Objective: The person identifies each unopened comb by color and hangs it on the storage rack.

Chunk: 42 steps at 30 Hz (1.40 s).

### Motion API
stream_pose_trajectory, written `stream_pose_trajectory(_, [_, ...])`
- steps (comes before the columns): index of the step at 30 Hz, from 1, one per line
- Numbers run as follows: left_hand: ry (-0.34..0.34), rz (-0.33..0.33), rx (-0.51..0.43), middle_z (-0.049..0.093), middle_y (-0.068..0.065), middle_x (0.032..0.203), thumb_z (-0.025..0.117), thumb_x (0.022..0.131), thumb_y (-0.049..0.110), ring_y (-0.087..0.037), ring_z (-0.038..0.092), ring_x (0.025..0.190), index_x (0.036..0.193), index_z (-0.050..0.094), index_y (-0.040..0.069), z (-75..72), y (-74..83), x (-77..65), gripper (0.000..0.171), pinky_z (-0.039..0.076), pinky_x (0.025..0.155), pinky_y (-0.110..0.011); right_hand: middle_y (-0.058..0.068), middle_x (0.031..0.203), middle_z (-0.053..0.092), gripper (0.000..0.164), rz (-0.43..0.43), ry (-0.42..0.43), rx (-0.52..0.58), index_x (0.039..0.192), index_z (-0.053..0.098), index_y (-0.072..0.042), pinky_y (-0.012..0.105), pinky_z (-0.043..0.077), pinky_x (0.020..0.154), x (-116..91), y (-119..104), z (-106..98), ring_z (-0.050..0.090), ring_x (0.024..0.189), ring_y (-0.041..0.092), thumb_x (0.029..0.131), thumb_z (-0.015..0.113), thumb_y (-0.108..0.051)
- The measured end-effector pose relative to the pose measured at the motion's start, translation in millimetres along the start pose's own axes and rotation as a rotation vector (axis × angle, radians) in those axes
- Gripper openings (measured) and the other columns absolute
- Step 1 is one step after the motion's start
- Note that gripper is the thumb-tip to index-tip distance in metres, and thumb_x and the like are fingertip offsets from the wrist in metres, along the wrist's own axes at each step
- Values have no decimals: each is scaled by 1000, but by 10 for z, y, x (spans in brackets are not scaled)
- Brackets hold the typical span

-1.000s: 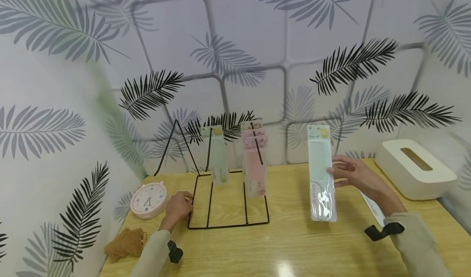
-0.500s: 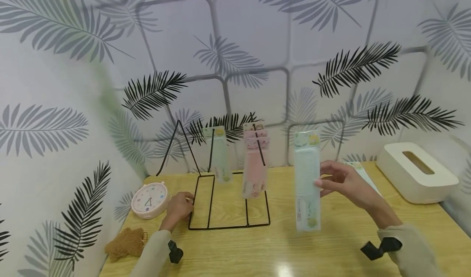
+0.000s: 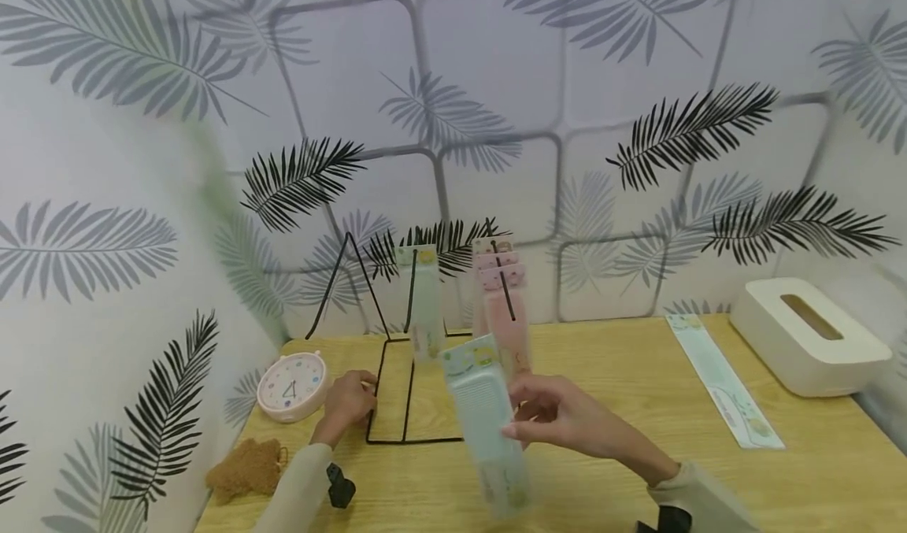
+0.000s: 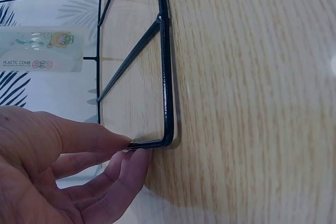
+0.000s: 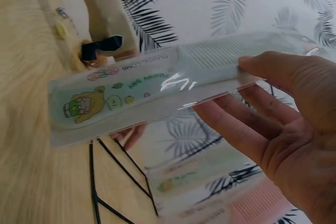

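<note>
A black wire display rack (image 3: 386, 442) stands on the table; my left hand (image 3: 349, 401) pinches its left base rod between thumb and fingers, as the left wrist view shows close up at the rod (image 4: 147, 144). My right hand (image 3: 567, 419) pinches the edge of a light green comb in a clear packet (image 3: 482, 415), tilted in front of the rack. In the right wrist view the packaged comb (image 5: 131, 85) shows a cartoon print on its handle. One green packaged comb (image 3: 425, 305) hangs on the rack's left hook, and several pink packaged combs (image 3: 506, 305) hang on the right hook.
Another green packaged comb (image 3: 726, 383) lies flat on the table at the right, beside a white tissue box (image 3: 808, 336). A pink clock (image 3: 292, 386) and a brown fluffy item (image 3: 246, 470) sit left of my left hand. A leaf-patterned wall rises behind.
My right hand has carried the green packaged comb leftward and down to the front of the rack, tilting it. My left hand stays at the rack's base.
</note>
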<state>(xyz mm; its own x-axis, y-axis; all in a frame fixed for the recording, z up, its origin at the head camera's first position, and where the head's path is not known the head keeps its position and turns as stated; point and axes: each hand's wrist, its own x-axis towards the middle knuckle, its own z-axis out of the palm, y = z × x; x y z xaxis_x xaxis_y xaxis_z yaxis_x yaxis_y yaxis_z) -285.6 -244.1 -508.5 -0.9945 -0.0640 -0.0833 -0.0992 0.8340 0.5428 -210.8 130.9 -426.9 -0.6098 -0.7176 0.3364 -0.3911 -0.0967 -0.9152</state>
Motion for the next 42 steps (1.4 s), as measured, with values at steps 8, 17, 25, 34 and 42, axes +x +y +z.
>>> stream_pose_trajectory(8, [8,0,13,75,-10,90,64,89,-2,-15,63,52,128,71,-3,-3,-13,11,40,46,51,-27,24,109,71,27,19,83,-10,126,68,-1,45,64,69,439,199,355,78,91,19,100,69,-7])
stream_pose_trajectory(17, [-13,-19,-8,76,-13,97,65,86,-3,-11,58,51,127,70,-4,-9,9,1,41,46,53,-26,24,111,70,28,-1,120,-22,126,67,2,43,64,68,670,251,458,78,91,19,99,69,-4])
stream_pose_trajectory(25, [11,-3,1,77,-13,97,65,84,-2,-11,60,51,124,72,-4,-47,38,-7,41,47,53,-26,21,116,70,27,17,153,-45,126,68,-1,39,64,70,727,294,534,77,90,15,100,69,-9])
stream_pose_trajectory(34, [13,49,3,77,-17,103,63,87,-4,-14,61,53,127,71,-4,-17,-6,-19,41,43,51,-28,25,118,69,33,44,218,27,134,63,0,53,62,73,808,422,526,77,89,29,102,66,-9])
stream_pose_trajectory(42, [12,30,21,77,-17,108,64,91,-2,-14,63,56,128,71,-2,2,1,-1,38,43,51,-29,25,110,68,32,35,442,-47,130,64,2,51,62,75,1082,645,501,76,86,34,100,69,-9])
